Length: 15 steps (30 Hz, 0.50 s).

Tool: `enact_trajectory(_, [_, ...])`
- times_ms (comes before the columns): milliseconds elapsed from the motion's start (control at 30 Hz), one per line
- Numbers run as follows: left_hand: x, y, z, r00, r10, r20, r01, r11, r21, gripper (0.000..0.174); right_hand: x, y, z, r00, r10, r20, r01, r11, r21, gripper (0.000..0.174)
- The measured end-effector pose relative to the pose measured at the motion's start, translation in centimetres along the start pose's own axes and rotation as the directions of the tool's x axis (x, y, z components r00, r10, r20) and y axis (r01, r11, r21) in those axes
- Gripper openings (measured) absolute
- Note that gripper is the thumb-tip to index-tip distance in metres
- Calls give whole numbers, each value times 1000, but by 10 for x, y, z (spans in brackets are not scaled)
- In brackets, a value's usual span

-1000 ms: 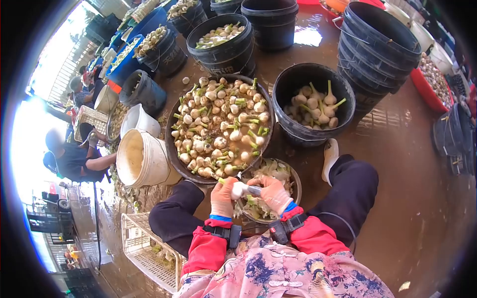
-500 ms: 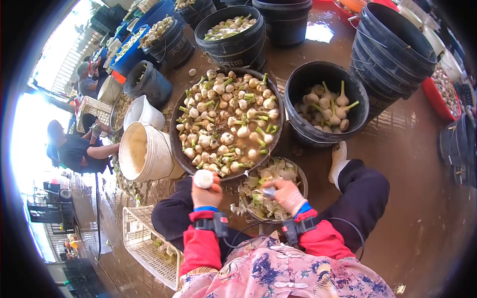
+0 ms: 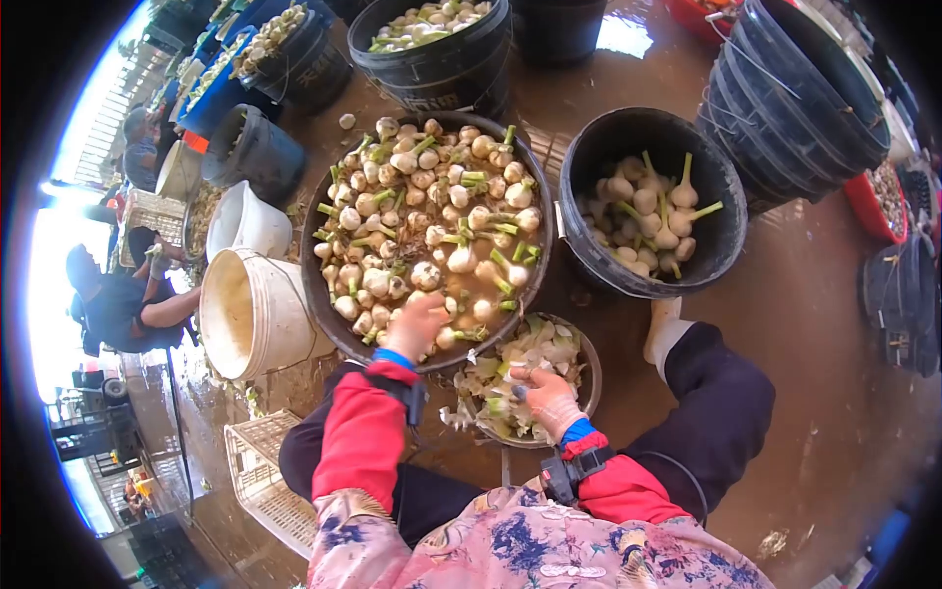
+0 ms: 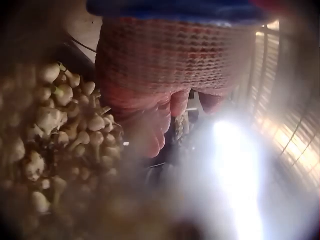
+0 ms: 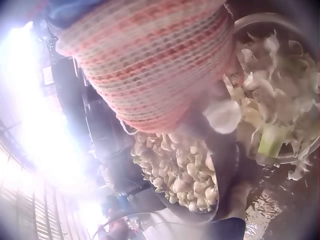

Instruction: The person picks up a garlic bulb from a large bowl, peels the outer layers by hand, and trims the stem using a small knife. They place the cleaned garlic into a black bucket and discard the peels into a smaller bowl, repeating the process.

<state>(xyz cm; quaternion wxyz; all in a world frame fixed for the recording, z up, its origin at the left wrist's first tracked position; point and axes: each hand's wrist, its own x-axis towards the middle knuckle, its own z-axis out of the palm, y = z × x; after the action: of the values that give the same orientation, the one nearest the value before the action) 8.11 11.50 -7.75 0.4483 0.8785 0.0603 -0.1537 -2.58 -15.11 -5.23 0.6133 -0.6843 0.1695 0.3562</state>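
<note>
My gloved left hand (image 3: 417, 324) reaches over the near edge of a wide dark tub (image 3: 311, 265) of garlic bulbs (image 3: 424, 275) with cut green stems, some lying in brownish water. Its fingers (image 4: 150, 135) hang loosely bent beside the bulbs in the left wrist view, with no bulb between them. Over a bowl (image 3: 595, 378) heaped with garlic peelings (image 3: 520, 355), my gloved right hand (image 3: 552, 401) grips a short grey tool (image 3: 520, 392), its shape blurred. A white scrap (image 5: 223, 117) shows close to its fingers in the right wrist view.
A black bucket (image 3: 579, 250) of pale garlic with long stems stands beyond the bowl. White buckets (image 3: 294, 324) are left of the tub, near a plastic crate (image 3: 260, 461). Stacked black buckets (image 3: 785, 108) rise at the right. Another person (image 3: 123, 294) sits at far left.
The white peeled bulb that my left hand held is no longer in it. That hand has moved forward to the tub's bulbs. The right hand stays above the peelings, still with the grey tool.
</note>
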Motion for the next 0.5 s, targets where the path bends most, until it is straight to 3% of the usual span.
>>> enact_trajectory(33, [-10,14,26,998,27,65,-51,911,409,38,-1,-2,-1,995,-97,-36,95,994,-53,32])
enact_trajectory(67, [-14,28,43,989,33,142,-128,662,738,39,1,0,-1,996,-81,-48,79,995,-54,32])
enact_trajectory(133, [-5,20,64,991,-52,123,-73,560,825,40,2,-2,-1,983,-173,-66,162,977,-140,31])
enact_trajectory(167, [0,15,68,988,-94,119,-41,593,804,34,2,-3,-3,995,-82,-55,77,992,-100,31])
enact_trajectory(200, [0,17,69,995,-47,93,-45,607,793,33,-1,-10,-5,996,-65,-65,59,994,-96,31])
enact_trajectory(300, [3,22,66,989,-91,117,-25,675,737,29,-1,-22,-5,995,56,-78,-42,984,172,36])
enact_trajectory(367, [-4,12,60,987,138,80,-159,867,473,29,7,-14,-2,993,60,-105,-31,966,257,35])
enact_trajectory(400, [-10,13,59,986,142,82,-164,863,477,29,6,-16,0,989,69,-127,-23,943,333,35])
enact_trajectory(433, [-17,14,58,993,83,86,-93,987,128,29,3,-18,2,990,65,-126,-19,941,337,35])
enact_trajectory(467, [-25,15,57,994,29,108,-3,971,-237,28,1,-20,4,983,-29,-181,98,918,385,36])
enact_trajectory(500, [-38,39,50,983,-21,183,84,937,-340,29,-2,-24,6,963,-120,-241,216,879,425,40])
